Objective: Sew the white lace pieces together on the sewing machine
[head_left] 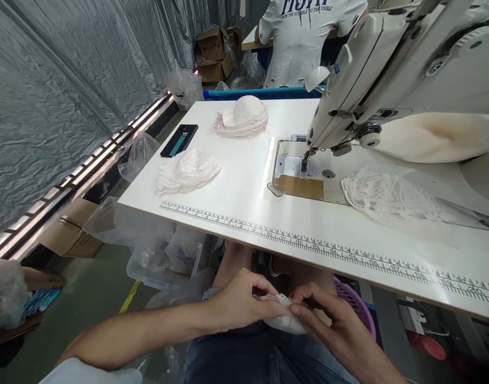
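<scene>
Above my lap, just below the table's front edge, I hold a small white fabric piece (289, 320) with a lacy edge. My left hand (244, 303) pinches its left side between thumb and fingers. On its right side, the thumb and fingertips of my right hand (330, 316) are closed on it. Part of the piece is covered by my fingers. On the table lie a lacy white cup-shaped stack (188, 170) and, farther back, a stack of pale fabric cups (244, 116) with loose threads. A crumpled white lace piece (392, 196) rests right of the needle.
A sewing machine (364, 74) stands on the right of the white table (236, 181), which has a printed ruler (316, 246). Scissors (468, 213) lie at the right, a phone (179, 140) at the back left. Underneath is a purple basket (358, 304). Another person (298, 42) sits beyond.
</scene>
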Demonstrator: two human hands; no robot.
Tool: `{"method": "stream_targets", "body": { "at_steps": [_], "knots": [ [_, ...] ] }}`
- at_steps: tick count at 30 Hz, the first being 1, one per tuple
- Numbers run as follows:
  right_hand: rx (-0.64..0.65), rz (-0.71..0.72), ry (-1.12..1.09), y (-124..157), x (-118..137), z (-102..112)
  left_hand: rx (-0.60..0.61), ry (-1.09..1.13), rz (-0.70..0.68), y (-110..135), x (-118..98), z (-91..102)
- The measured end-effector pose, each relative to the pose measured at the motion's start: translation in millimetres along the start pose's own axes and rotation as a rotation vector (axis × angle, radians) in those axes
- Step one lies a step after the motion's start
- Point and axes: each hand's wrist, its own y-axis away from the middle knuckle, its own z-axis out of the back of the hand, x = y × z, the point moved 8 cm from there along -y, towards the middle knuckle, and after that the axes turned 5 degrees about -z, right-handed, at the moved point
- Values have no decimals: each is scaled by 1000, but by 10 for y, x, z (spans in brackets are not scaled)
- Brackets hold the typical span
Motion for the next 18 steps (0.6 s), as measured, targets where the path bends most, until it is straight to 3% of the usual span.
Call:
{"method": "stream_targets", "body": {
  "at_steps": [8, 18],
  "knots": [
    [35, -101, -179, 6, -77, -31, 36, -2, -49, -2, -56, -15],
    [40, -80, -117, -20, -39, -10, 80, -3, -101, -37, -68, -29]
  ]
}}
